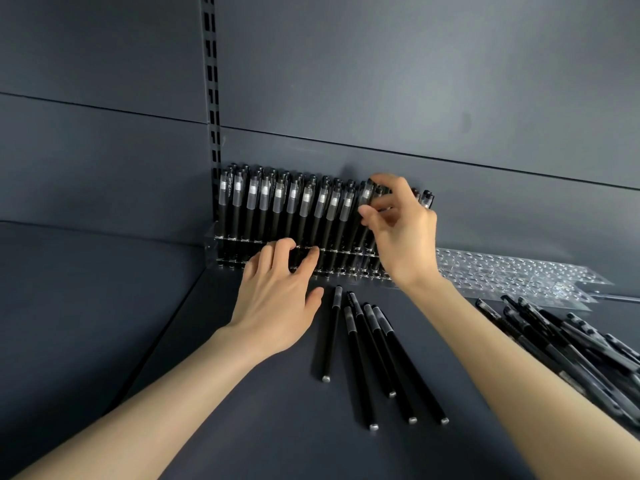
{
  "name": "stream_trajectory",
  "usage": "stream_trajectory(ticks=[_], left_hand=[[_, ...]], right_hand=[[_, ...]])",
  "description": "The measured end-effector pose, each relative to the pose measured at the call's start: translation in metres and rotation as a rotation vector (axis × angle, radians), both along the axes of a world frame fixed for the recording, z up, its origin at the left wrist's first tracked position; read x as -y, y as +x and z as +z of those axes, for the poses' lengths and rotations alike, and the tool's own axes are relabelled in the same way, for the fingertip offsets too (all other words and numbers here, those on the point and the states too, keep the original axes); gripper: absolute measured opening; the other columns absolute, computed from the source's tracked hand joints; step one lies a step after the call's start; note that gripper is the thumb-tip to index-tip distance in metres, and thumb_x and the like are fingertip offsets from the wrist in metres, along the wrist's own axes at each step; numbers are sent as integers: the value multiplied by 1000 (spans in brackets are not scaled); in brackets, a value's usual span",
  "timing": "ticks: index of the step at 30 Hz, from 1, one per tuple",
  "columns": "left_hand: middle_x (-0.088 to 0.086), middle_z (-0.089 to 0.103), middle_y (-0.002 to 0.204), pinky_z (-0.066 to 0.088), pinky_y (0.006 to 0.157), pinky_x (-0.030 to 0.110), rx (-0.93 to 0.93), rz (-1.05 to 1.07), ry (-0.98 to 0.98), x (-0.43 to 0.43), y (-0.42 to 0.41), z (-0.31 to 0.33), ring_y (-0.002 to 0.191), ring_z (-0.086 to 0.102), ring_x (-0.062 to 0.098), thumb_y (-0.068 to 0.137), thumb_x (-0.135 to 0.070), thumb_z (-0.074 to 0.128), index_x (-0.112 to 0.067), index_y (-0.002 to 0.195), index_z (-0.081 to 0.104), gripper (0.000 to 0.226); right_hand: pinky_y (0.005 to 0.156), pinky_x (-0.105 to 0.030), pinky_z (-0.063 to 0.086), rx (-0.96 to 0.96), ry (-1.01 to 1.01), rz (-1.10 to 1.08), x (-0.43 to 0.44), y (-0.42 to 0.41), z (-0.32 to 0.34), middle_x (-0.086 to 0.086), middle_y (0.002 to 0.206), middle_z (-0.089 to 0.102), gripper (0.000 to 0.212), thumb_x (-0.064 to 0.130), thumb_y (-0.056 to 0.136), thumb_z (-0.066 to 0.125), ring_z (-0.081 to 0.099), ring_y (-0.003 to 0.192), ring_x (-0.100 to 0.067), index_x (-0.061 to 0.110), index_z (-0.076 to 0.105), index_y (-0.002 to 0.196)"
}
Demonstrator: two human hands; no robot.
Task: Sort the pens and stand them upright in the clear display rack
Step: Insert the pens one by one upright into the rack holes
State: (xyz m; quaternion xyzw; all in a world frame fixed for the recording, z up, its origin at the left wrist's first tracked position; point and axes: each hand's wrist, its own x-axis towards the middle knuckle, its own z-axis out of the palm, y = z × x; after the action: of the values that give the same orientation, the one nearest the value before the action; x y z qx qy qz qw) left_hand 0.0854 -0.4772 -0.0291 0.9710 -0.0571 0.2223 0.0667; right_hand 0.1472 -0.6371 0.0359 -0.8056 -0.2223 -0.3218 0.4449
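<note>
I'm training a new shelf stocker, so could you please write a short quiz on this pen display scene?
1. True or false: the right end of the clear display rack is already full of pens.
2. How many loose pens lie flat, apart from the pile at the right?
3. What is the right hand doing? A) pinching an upright pen in the rack B) lifting a pen off the shelf C) resting flat
Key: 1 false; 2 five; 3 A.

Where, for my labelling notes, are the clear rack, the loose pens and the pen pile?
clear rack (519, 271), head view, empty holed right part
loose pens (377, 358), head view, the middle pen's barrel
pen pile (571, 344), head view, middle of the heap
</note>
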Motion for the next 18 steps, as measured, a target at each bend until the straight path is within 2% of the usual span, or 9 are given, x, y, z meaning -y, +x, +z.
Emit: stream_trajectory(ticks=[4,10,13,15,18], left_hand=[[3,16,142,19,109,38,-8,2,-7,0,1,-1,132,17,21,96,-49,34,-28,150,15,61],[2,14,142,20,109,38,-20,4,-44,1,1,-1,130,17,20,96,-52,31,-28,150,15,61],[3,15,143,19,110,39,-22,-2,-63,2,0,0,131,18,21,96,-52,31,-27,149,17,61],[3,16,144,17,111,39,-23,0,-76,3,-2,0,133,18,21,96,-52,31,-25,148,22,60],[2,28,141,23,106,36,4,-14,-131,9,-10,4,130,27,21,95,-52,33,-21,138,42,54]], right_hand=[[79,-42,54,-79,-40,32,4,5,10,6,75,67,32,6,91,60,67,76,-23,20,57,119],[78,-38,55,-97,-84,22,6,3,-1,4,77,70,36,2,91,58,67,75,-15,20,58,122],[75,-38,54,-57,-111,-23,6,3,-3,10,75,66,39,2,90,59,63,69,-18,22,59,123],[74,-40,53,-27,-121,-45,7,0,-2,10,78,62,41,2,89,61,59,66,-19,23,60,124],[74,-41,52,-22,-95,-62,11,-10,0,6,84,63,37,8,90,62,57,66,-17,22,59,123]])
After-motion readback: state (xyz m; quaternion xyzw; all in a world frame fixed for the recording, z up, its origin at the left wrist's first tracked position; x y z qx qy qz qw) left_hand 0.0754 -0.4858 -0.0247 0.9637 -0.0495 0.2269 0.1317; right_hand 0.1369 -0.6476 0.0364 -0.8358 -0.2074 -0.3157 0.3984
